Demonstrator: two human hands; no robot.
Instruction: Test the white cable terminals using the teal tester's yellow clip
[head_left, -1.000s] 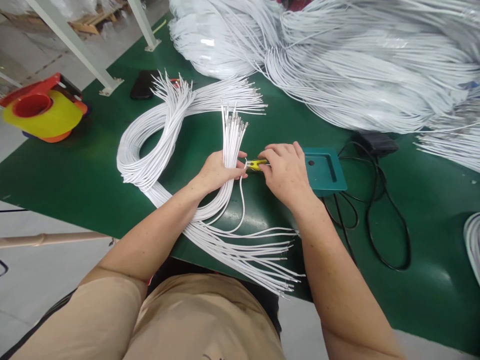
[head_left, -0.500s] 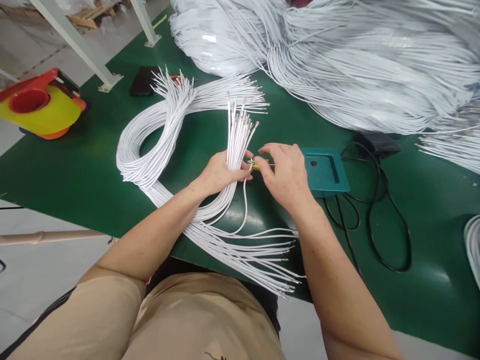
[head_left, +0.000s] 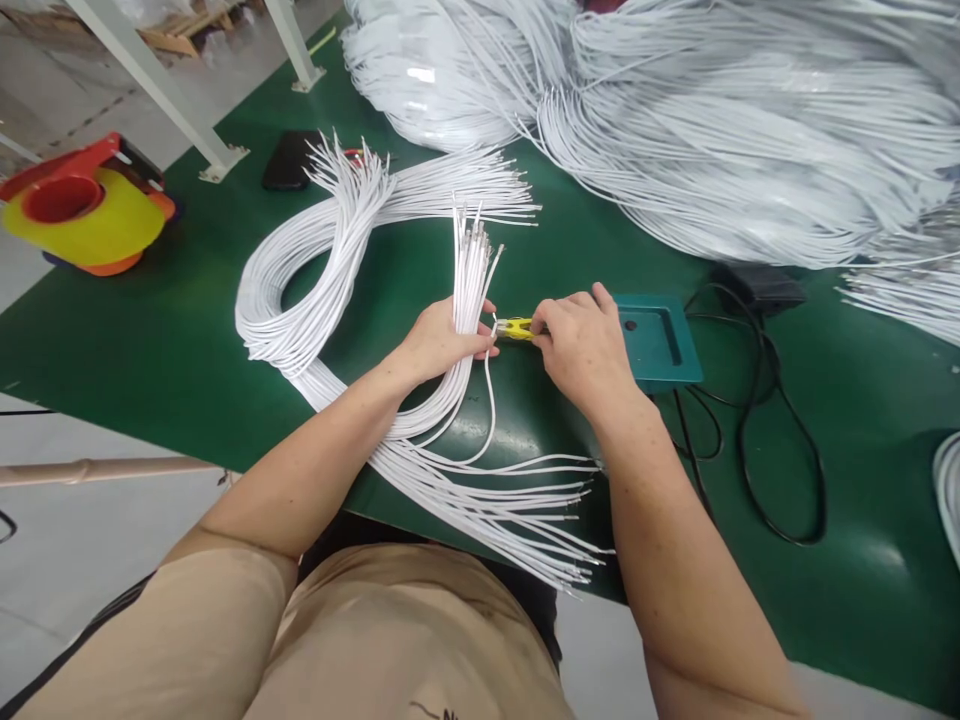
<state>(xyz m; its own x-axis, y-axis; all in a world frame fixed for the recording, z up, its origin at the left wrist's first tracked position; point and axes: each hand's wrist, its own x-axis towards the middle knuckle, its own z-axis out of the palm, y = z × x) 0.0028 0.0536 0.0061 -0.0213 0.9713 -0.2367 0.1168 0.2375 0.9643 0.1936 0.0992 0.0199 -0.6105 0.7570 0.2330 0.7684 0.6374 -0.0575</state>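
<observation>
My left hand is closed around an upright bunch of white wires, whose metal-tipped ends fan out above the fingers. One single wire curves apart from the bunch at the left fingertips. Fingers of my right hand pinch a small yellow tool with a metallic tip; its exact kind is unclear. The tip points left and meets the wire at my left thumb, though whether it grips the wire cannot be made out. Lower wire ends spread near the table's front edge.
A coiled wire bundle lies left on the green table. Large white wire heaps fill the back. A teal tray, black cable, black box, tape dispenser and dark flat object surround the work.
My right hand has shifted slightly right, and more of the yellow tool shows between the hands. The left hand still holds the wires, and their top ends have moved slightly left.
</observation>
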